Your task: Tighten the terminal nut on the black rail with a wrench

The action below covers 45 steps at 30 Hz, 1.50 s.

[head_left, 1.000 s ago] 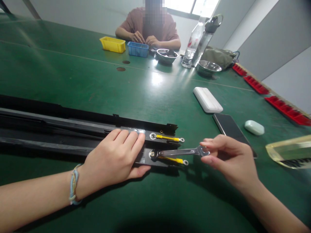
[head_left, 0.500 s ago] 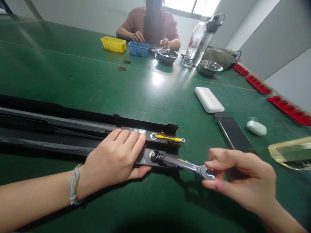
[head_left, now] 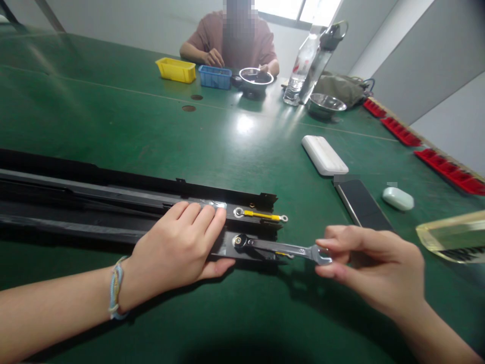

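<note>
Two long black metal rails [head_left: 94, 187] lie side by side on the green table, running off to the left. My left hand [head_left: 182, 242] is wrapped over them near their right ends, thumb against the near side. Between thumb and fingers my right hand [head_left: 367, 273] pinches the open-jaw end of a combination wrench [head_left: 282, 246]. The wrench's ring end sits around a nut [head_left: 238, 241] on the nearer rail. A yellow wire with ring terminals [head_left: 261, 216] is fixed at one end to the farther rail. Part of another yellow wire [head_left: 283, 254] shows beneath the wrench.
To the right lie a white power bank [head_left: 325, 155], a phone [head_left: 361, 203], a pale case [head_left: 397, 198] and a yellowish clear packet [head_left: 454, 237]. Across the table a person [head_left: 208, 38] sits behind a yellow bin [head_left: 176, 71], a blue bin [head_left: 215, 77] and a metal bowl [head_left: 256, 80]. Bottles [head_left: 303, 76] stand nearby.
My right hand has swung the wrench's free end slightly away from me, its ring end staying on the nut. My left hand stays put. Across the table, the person has tilted the metal bowl.
</note>
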{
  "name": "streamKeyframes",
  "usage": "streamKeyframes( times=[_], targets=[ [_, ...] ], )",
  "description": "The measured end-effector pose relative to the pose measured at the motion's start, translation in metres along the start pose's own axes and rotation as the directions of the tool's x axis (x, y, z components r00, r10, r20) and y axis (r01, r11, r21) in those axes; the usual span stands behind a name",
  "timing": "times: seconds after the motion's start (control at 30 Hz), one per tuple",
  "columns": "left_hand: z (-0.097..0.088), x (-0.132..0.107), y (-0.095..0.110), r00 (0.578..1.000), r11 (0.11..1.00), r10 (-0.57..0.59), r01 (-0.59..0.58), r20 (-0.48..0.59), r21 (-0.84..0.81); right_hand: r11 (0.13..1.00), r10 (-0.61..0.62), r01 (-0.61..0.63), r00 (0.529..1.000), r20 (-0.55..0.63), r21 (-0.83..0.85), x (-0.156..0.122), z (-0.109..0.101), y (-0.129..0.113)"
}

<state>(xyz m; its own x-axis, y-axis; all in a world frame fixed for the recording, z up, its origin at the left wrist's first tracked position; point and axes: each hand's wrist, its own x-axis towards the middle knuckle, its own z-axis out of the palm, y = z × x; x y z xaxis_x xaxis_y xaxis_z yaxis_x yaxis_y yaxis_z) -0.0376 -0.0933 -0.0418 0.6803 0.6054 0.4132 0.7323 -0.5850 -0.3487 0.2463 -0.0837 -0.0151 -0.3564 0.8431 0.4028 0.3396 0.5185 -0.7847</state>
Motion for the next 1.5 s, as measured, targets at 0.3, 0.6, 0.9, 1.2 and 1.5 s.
streamKeyframes(
  times=[0.3,0.6,0.9,1.2,1.5],
  targets=[
    [-0.002,-0.002,0.0,1.0,1.0,-0.004,0.004,0.005,0.004,0.985,0.146,-0.154,0.985,-0.096,-0.08,0.003,0.0,0.005],
    [-0.002,-0.001,0.002,1.0,1.0,-0.007,0.007,0.01,0.006,0.97,0.186,-0.2,0.977,-0.106,-0.14,0.007,0.001,0.012],
    [-0.002,-0.003,0.0,1.0,1.0,-0.007,0.007,0.003,0.001,0.997,0.067,-0.068,0.996,-0.055,-0.02,0.004,0.003,0.001],
    [-0.002,-0.004,-0.004,1.0,1.0,-0.012,0.012,0.013,-0.005,0.991,0.052,-0.051,0.999,-0.005,0.122,0.001,0.011,-0.009],
    [0.0,-0.004,-0.003,1.0,1.0,-0.011,0.011,0.024,-0.003,0.978,0.057,-0.067,0.997,0.058,0.197,-0.003,0.012,-0.009]
  ],
)
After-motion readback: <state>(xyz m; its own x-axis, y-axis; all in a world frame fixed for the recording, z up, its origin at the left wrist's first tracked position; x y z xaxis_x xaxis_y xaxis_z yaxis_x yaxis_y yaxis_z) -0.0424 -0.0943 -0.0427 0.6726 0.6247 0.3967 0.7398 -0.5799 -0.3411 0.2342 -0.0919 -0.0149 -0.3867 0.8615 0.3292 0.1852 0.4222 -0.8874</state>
